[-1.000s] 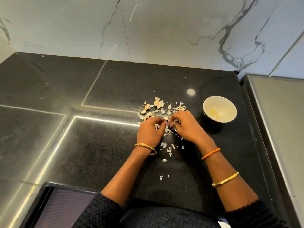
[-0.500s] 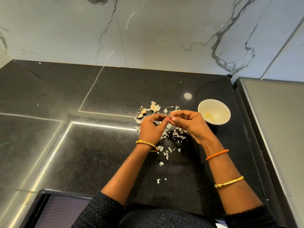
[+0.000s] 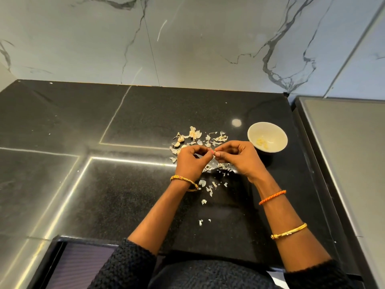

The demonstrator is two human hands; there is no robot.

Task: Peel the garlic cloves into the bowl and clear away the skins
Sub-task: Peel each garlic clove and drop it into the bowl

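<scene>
**On the black surface: garlic peeling, partway through**

On the black speckled surface (image 3: 145,122), set below a marble-veined wall, the items run as follows.

Bowl (image 3: 267,137): cream, round, standing just right of the hands, near enough for a short drop. A few pale peeled cloves (image 3: 263,142) lie at its bottom.

Left hand (image 3: 190,161) and right hand (image 3: 239,158): raised a little above the surface, fingertips meeting between them. Each grip is closed in a pinch on one small garlic clove (image 3: 214,154), mostly hidden by the fingers; only a pale sliver shows. Held from both sides this way, the clove can likely be steadied by one hand while the other pulls skin away.

Skins (image 3: 216,138): thin, papery, off-white flakes, scattered beyond, under and nearer than the hands, falling where peeled. None yet cleared.

Unpeeled cloves (image 3: 180,139): a few small, tan pieces at the far left edge of the litter, within reach of the left hand, awaiting their turn.
</scene>
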